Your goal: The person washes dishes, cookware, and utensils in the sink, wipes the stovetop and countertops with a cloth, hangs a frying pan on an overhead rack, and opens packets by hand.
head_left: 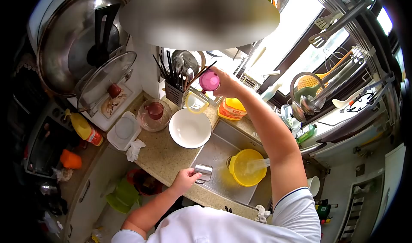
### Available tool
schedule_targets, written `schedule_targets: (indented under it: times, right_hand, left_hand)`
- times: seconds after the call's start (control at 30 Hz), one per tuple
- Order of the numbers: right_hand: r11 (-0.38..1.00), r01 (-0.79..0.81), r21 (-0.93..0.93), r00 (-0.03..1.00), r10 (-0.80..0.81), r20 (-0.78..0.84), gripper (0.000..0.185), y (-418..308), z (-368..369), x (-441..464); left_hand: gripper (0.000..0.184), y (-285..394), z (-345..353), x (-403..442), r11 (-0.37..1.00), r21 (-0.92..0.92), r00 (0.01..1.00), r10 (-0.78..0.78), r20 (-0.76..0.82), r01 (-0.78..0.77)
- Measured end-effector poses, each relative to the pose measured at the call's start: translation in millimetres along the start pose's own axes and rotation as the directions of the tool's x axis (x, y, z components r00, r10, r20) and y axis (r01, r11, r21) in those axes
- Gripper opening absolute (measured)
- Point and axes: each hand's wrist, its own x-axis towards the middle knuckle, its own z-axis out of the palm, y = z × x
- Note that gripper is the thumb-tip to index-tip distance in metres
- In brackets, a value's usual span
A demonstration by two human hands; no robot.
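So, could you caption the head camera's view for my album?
At the sink, the left hand holds a metal cup; the right hand, a round pink item.

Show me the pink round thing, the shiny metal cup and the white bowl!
Pink round thing (209,80): head view, middle of its face.
Shiny metal cup (205,172): head view, its side.
White bowl (189,129): head view, inside bottom.

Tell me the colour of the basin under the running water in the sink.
Yellow: the basin shows best in the head view.
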Motion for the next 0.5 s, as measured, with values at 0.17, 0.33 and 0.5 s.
schedule_targets:
  times: [0.17,0.33,0.5]
  right_hand:
    - [0.941,-0.235,0.242,0.967,0.202,0.155,0.117,20.4,-4.5,5.4]
    - [0.938,-0.144,0.315,0.967,0.201,-0.157,0.117,25.8,0.1,-17.5]
    - [0.789,-0.076,0.609,0.774,0.432,-0.463,0.020,-1.3,51.2,-167.5]
  left_hand:
    - [0.021,-1.6,-3.7,6.9,0.993,-0.114,1.000,-0.022,-0.019,0.020]
    - [0.023,30.6,8.6,18.7,0.998,-0.051,0.999,0.044,0.004,-0.044]
    - [0.023,18.9,32.6,73.2,0.957,-0.283,0.990,-0.020,0.137,0.059]
